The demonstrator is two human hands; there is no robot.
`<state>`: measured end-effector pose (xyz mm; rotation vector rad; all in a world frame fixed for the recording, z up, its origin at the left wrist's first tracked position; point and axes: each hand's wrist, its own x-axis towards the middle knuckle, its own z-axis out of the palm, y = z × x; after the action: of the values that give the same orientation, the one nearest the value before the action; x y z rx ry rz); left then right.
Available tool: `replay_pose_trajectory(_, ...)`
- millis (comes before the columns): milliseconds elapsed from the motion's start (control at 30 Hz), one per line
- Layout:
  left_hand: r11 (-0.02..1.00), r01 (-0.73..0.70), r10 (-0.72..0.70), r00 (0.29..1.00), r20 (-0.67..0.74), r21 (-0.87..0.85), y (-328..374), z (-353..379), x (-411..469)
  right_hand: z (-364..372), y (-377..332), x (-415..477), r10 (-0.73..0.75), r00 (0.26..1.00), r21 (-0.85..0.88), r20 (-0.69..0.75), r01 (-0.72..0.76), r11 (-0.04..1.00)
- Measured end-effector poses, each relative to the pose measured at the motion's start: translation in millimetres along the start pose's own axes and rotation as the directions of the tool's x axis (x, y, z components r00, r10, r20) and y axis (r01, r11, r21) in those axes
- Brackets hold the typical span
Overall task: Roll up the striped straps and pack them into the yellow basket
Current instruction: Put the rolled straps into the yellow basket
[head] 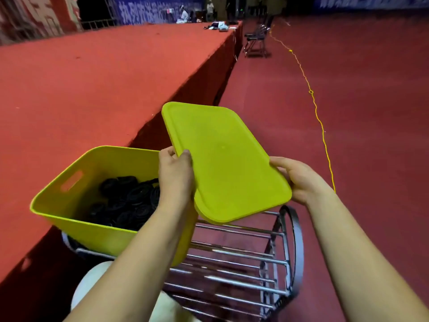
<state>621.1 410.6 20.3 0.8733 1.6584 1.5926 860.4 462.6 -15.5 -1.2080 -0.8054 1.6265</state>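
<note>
The yellow basket [76, 217] rests tilted on a metal-barred seat, open at the top. Inside it lie several dark rolled straps [126, 201]. I hold a flat yellow lid [222, 163] in the air, to the right of the basket and above the seat. My left hand [176, 173] grips the lid's left edge, thumb on top. My right hand [299, 180] grips its right edge. The left forearm crosses in front of the basket's right wall and hides it.
A metal-barred chair seat [243, 259] carries the basket. A long red carpeted stage [92, 84] runs along the left. A yellow cord [318, 117] trails over the red floor on the right. Stacked chairs [257, 40] and people stand far off.
</note>
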Motion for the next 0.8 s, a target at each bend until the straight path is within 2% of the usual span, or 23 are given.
replay_pose_trajectory(67, 0.981, 0.031, -0.054, 0.992, -0.117, -0.192, 3.7, -22.6, 11.5, 31.7, 13.1, -2.8, -0.018, 0.998, 0.080, 0.058, 0.013, 0.997)
replay_pose_trajectory(133, 0.938, 0.027, -0.089, 0.982, -0.165, -0.345, 5.4, -40.7, 21.3, 69.3, 29.5, -9.5, -0.069, 0.993, 0.135, 0.099, 0.055, 0.989)
replay_pose_trajectory(267, 0.909, 0.001, -0.103, 0.970, -0.220, -0.417, 6.1, -96.7, 42.0, 138.3, 49.2, -16.1, -0.152, 0.982, 0.049, 0.111, 0.147, 0.988)
replay_pose_trajectory(400, 0.994, -0.019, -0.027, 0.908, -0.418, -0.104, 9.1, -186.9, 77.7, 155.9, 51.8, 1.3, -0.257, 0.965, -0.215, 0.062, 0.264, 0.940)
replay_pose_trajectory(500, 0.988, 0.032, 0.043, 0.885, -0.464, 0.153, 4.5, -244.3, 99.3, 164.4, 56.1, 8.2, -0.346, 0.935, -0.468, 0.081, 0.342, 0.815)
replay_pose_trajectory(567, 0.907, 0.074, 0.113, 0.906, -0.408, 0.415, -1.5, -267.5, 104.3, 171.8, 57.4, 5.7, -0.421, 0.903, -0.561, 0.086, 0.393, 0.728)
replay_pose_trajectory(633, 0.768, 0.090, 0.146, 0.939, -0.310, 0.634, -4.8, -278.7, 102.5, 175.2, 57.0, 1.9, -0.486, 0.869, -0.645, 0.096, 0.426, 0.634)
replay_pose_trajectory(700, 0.657, 0.106, 0.107, 0.967, -0.232, 0.746, -9.3, -282.9, 101.7, 176.9, 56.2, -1.3, -0.509, 0.852, -0.706, 0.123, 0.435, 0.558)
replay_pose_trajectory(800, 0.556, 0.090, 0.139, 0.970, -0.199, 0.826, -14.4, -283.0, 100.1, 175.8, 55.5, -4.3, -0.527, 0.834, -0.761, 0.160, 0.445, 0.472)
